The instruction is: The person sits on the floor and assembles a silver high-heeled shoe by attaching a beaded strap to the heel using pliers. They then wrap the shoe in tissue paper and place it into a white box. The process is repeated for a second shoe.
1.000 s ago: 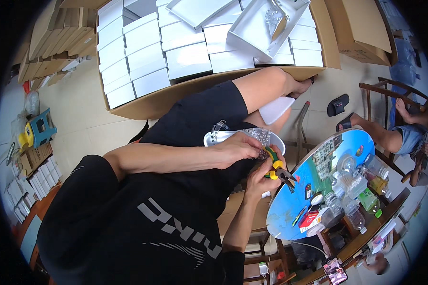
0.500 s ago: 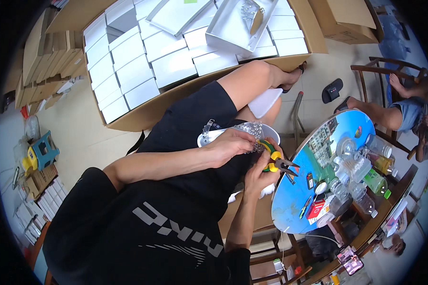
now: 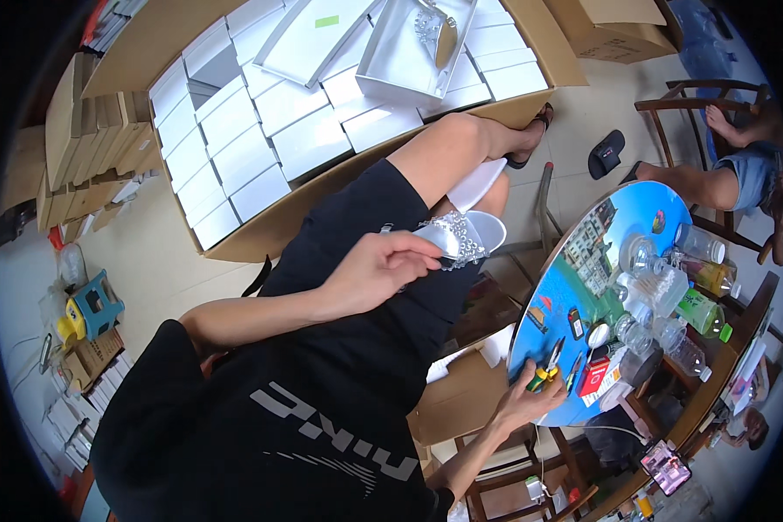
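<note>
A pale sandal (image 3: 491,230) with a clear, stud-covered strap lies over my lap. My left hand (image 3: 378,271) grips it at one end, thumb and fingers closed around it. At the near edge of the round blue table, my right hand (image 3: 529,402) is closed around the yellow-and-green handles of a pair of pliers (image 3: 548,365). The jaws of the pliers point away over the tabletop. Part of the sandal is hidden behind my left fingers.
A large carton (image 3: 261,239) packed with white boxes stands beyond my legs. On top, an open white box (image 3: 391,85) contains another sandal (image 3: 444,45). Plastic bottles (image 3: 703,311) crowd the round table (image 3: 531,348). Another person sits at the right near a wooden chair (image 3: 661,113).
My right hand has carried the pliers from beside the sandal down and right to the table edge. My left hand still holds the sandal, which has turned and shows more of its sole.
</note>
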A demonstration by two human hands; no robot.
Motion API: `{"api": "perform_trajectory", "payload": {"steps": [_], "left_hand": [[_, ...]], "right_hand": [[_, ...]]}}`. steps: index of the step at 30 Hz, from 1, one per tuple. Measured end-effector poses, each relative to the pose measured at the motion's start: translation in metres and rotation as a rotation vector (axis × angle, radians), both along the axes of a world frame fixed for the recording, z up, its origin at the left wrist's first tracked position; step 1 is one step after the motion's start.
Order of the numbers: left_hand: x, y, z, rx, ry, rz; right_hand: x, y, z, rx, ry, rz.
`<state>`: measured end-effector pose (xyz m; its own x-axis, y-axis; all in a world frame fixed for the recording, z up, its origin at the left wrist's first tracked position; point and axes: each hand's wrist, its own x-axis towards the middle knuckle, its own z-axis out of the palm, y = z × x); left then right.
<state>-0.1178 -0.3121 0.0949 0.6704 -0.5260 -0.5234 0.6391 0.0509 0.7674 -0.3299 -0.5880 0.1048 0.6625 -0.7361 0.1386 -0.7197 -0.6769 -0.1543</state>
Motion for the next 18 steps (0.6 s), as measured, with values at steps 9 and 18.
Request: {"api": "perform_trajectory", "payload": {"steps": [9,18], "left_hand": [[0.019,0.052,-0.032,0.423,-0.400,0.092],[0.042,0.024,-0.060,0.417,-0.494,0.104]], "right_hand": [[0.023,0.034,0.013,-0.285,-0.104,0.119],[0.161,0.124,-0.046,0.660,-0.033,0.090]]}}
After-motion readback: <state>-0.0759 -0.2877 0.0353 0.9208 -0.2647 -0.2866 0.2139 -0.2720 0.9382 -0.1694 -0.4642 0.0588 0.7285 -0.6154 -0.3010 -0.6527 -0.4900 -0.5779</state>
